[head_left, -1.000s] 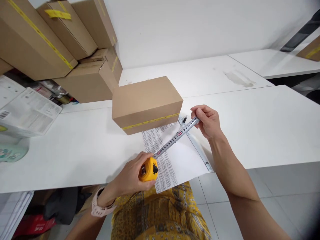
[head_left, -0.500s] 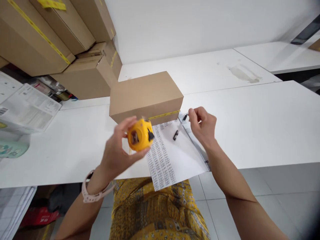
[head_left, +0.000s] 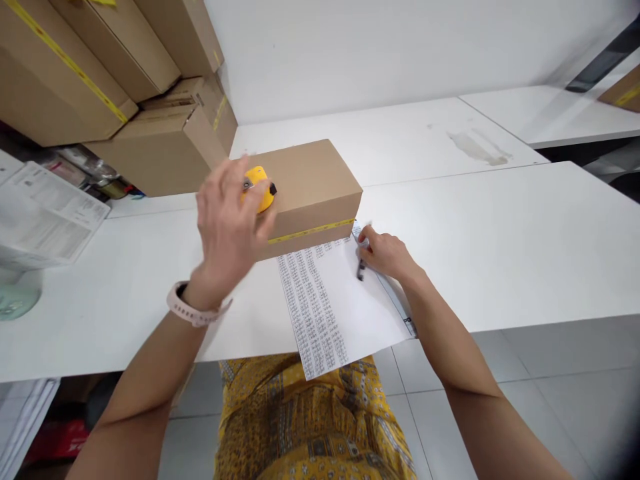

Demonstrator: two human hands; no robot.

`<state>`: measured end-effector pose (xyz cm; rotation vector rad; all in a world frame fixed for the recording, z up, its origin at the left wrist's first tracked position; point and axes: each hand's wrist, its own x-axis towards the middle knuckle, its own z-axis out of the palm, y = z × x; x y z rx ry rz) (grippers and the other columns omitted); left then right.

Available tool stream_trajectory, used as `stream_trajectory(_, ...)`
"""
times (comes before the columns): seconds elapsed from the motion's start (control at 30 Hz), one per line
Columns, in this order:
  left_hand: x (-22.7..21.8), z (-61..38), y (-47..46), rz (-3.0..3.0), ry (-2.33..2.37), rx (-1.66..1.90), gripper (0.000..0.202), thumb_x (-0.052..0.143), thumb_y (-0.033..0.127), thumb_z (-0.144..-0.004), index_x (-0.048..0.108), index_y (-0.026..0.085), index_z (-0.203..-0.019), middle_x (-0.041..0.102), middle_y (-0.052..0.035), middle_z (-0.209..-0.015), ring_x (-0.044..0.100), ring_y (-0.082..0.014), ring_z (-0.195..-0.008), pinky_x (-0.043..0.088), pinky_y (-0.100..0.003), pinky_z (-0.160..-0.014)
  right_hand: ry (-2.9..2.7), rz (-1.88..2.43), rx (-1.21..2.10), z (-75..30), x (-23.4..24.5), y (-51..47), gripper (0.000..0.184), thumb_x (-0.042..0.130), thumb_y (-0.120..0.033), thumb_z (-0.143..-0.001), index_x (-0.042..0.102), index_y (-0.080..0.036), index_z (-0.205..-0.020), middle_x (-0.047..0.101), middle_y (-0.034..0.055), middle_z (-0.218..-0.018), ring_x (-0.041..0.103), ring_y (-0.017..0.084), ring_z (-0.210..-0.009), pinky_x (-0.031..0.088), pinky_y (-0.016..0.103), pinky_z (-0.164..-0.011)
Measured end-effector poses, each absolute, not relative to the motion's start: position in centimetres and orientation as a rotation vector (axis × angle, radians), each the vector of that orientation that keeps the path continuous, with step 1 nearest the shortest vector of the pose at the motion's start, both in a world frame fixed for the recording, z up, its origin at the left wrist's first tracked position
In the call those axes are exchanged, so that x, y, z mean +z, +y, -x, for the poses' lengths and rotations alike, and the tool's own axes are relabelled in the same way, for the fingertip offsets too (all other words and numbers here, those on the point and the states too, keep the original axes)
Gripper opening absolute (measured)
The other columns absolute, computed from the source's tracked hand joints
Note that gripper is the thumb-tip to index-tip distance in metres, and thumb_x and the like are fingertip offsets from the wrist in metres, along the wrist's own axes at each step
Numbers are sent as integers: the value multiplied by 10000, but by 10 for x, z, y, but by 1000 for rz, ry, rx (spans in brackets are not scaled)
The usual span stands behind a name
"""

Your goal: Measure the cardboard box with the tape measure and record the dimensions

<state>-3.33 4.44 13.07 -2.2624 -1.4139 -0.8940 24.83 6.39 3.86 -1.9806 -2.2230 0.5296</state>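
Note:
My left hand [head_left: 225, 213], blurred by motion, is over the left end of a closed cardboard box [head_left: 310, 177]. Its fingers are curled around a yellow tape measure [head_left: 259, 179] with a black button, held at the box top; whether it touches the cardboard I cannot tell. My right hand [head_left: 387, 253] is closed on a pen [head_left: 361, 269] with a black end, low over a printed sheet [head_left: 350, 320]. Part of the pen is hidden by the fingers. Columns of small print cover the sheet's left side, and its lower edge hangs past the table.
Large cardboard boxes [head_left: 145, 153] are stacked at the back left. Beside them stand a white printed carton [head_left: 50, 213] and a pale green container [head_left: 17, 301]. The white table [head_left: 475, 253] meets a wall behind; a grey stain [head_left: 480, 148] marks its back part.
My left hand has carried the tape measure up and away from me, from in front of the box to its top. My right hand has come down onto the pen that lay on the sheet.

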Motion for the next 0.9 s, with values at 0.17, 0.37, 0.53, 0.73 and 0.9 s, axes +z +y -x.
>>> stream_trajectory(0.17, 58, 2, -1, 2818, -879, -678, 437, 561, 341, -1008, 525, 153, -1401, 616, -135, -1436, 510, -276, -1402, 403, -464, -1163, -1782, 1792, 860, -288, 55, 64, 237, 573, -202, -819, 723, -182, -1001, 699, 33, -673, 669, 212, -663, 498, 365, -704)
stream_trajectory(0.37, 6, 5, -7, 3216, -981, -28, 980, 391, 794, -934, 191, 125, -1623, 172, -188, -1696, 81, -319, -1592, 38, -553, -1275, -1342, 976, 1007, -341, 74, 41, 312, 709, -396, -814, 731, -273, -1101, 796, 55, -1005, 754, 253, -965, 614, 370, -723)
stream_trajectory(0.53, 13, 16, -4, 3291, -963, 45, 973, 409, 784, -938, 116, 184, -1646, 122, -141, -1714, 30, -292, -1597, -26, -532, -1273, -1505, 595, 1057, -331, 67, 38, 316, 837, -509, -740, 657, -265, -828, 688, -2, -558, 668, 194, -481, 538, 314, -456)
stream_trajectory(0.73, 10, 17, -3, 3304, -961, 71, 1005, 474, 787, -911, 128, 194, -1645, 96, -132, -1718, 0, -291, -1598, -51, -529, -1269, -1507, 783, 1466, -262, 62, 34, 596, 456, -832, -863, 517, -259, -708, 454, -60, -413, 519, 146, -381, 499, 326, -445)
stream_trajectory(0.9, 5, 16, -3, 3279, -951, 12, 1009, 519, 773, -897, 195, 155, -1625, 115, -160, -1712, 25, -309, -1596, -43, -547, -1267, -1522, 940, 1607, -221, 45, 38, 615, 587, -771, -836, 698, -226, -1098, 738, 80, -912, 703, 226, -872, 580, 411, -768)
